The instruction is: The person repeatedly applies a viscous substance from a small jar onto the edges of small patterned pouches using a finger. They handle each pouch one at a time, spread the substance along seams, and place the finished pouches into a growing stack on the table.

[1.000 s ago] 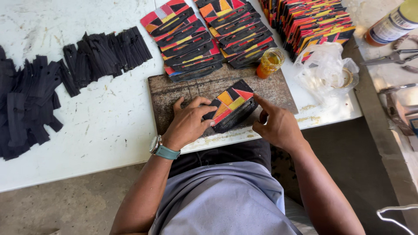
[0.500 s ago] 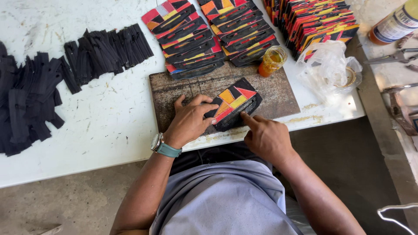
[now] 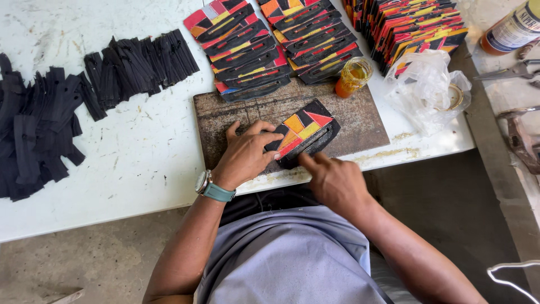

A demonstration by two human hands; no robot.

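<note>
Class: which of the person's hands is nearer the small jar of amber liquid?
Right. The right hand lies below the jar, at the patchwork piece's near edge; the left hand sits farther left.

From the person's head, the single camera looks steeply down, close over the table (image 3: pixel 112 186) edge and their lap.

A scuffed white table (image 3: pixel 140 152) over a bare grey floor (image 3: pixel 73 270) — concrete, perhaps — in even light.

Bare board (image 3: pixel 360 121) rightward; amber jar (image 3: pixel 353 76), patchwork stacks (image 3: pixel 247 50) behind.
</note>
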